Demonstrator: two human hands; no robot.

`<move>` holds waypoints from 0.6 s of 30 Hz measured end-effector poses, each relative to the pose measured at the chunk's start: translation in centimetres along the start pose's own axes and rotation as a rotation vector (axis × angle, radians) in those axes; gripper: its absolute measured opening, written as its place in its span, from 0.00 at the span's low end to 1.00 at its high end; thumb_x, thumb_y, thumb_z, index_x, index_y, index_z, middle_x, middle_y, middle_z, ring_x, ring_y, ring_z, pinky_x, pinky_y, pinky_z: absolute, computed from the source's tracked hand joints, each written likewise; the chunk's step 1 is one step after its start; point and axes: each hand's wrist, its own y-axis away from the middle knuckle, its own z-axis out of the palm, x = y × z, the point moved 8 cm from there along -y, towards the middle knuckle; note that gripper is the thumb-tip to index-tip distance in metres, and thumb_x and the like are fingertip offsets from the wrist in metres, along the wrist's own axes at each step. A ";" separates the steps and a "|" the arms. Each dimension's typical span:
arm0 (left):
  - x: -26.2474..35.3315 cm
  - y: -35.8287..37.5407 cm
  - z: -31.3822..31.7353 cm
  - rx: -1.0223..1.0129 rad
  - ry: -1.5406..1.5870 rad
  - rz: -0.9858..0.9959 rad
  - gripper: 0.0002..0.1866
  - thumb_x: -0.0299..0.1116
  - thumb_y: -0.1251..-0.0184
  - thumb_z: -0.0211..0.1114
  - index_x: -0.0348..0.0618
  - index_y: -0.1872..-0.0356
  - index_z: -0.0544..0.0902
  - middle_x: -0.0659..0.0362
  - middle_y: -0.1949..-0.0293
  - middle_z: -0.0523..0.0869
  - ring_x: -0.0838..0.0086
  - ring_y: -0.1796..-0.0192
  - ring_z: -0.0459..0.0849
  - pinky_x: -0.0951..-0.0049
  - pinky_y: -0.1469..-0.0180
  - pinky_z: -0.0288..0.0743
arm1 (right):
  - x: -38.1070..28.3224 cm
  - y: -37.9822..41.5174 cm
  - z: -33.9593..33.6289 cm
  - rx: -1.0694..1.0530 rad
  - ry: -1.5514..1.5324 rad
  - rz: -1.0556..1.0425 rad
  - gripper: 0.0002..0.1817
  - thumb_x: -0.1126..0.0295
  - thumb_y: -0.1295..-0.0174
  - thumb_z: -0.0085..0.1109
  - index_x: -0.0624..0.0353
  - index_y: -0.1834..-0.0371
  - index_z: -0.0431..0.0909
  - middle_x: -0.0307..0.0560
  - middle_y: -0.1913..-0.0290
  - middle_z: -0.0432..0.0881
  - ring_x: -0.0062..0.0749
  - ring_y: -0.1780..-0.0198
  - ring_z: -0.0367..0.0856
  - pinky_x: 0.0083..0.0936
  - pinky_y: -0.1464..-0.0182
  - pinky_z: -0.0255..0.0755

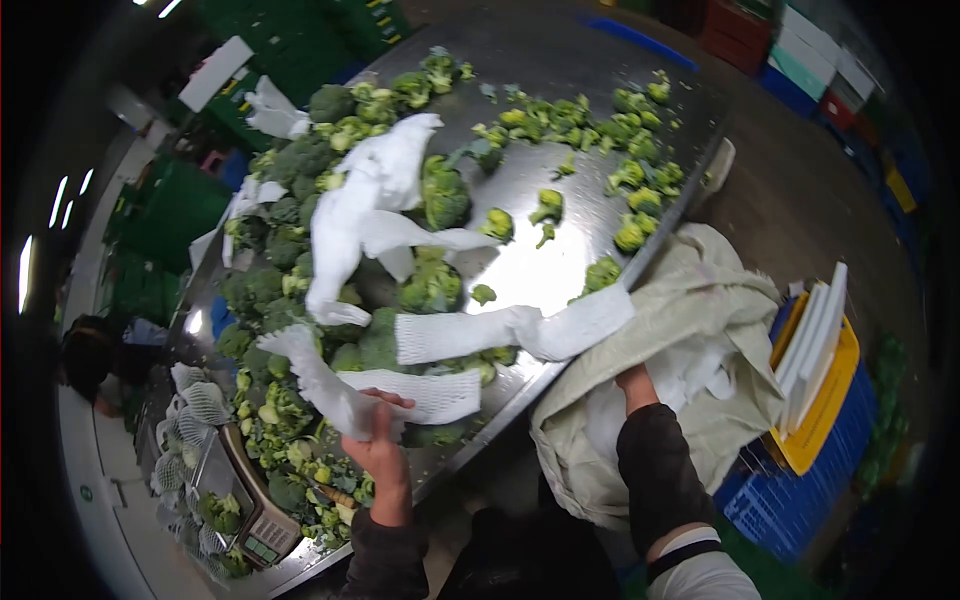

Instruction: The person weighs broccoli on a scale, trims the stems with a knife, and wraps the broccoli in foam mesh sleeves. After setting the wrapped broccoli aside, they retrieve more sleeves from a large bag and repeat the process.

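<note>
My left hand (382,452) is at the table's near edge, its thumb and fingers closed on a white foam net sleeve (440,396). A second foam sleeve (585,322) lies flat just beyond it, reaching to the edge by the sack. My right hand (634,380) dips into the mouth of a pale woven sack (710,280); its fingers are hidden. White foam netting (690,380) shows inside the sack. Broccoli heads (290,165) are heaped along the left of the metal table (545,265), with more white netting (365,190) draped over them.
Loose broccoli florets (630,140) lie along the table's far right edge. A scale (268,530) stands at the near left, beside netted broccoli (205,403). On the right are a blue crate (800,500) and a yellow crate (825,410). Another person (92,355) is at the far left.
</note>
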 end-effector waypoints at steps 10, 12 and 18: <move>-0.5 0.5 -5.5 -0.001 0.079 -0.147 0.11 0.20 0.40 0.57 0.31 0.57 0.72 0.52 0.67 0.79 0.65 0.67 0.81 0.65 0.61 0.78 | -4.2 7.5 -1.9 0.271 0.251 -0.114 0.28 0.50 0.39 0.49 0.60 0.44 0.69 0.49 0.51 0.77 0.38 0.49 0.76 0.34 0.46 0.70; -0.2 0.8 -6.3 0.032 0.140 -0.140 0.11 0.21 0.40 0.57 0.31 0.56 0.72 0.52 0.66 0.79 0.67 0.67 0.80 0.66 0.62 0.78 | -6.9 11.9 -3.3 0.313 0.330 -0.180 0.27 0.51 0.40 0.50 0.61 0.45 0.70 0.49 0.52 0.78 0.38 0.51 0.77 0.33 0.47 0.71; 0.8 1.5 -9.9 -0.072 0.244 -0.233 0.11 0.23 0.39 0.56 0.32 0.56 0.71 0.52 0.68 0.79 0.66 0.69 0.81 0.65 0.64 0.79 | -16.4 21.8 -0.6 0.271 0.697 -0.515 0.24 0.54 0.41 0.52 0.64 0.49 0.73 0.50 0.57 0.80 0.38 0.55 0.80 0.32 0.49 0.73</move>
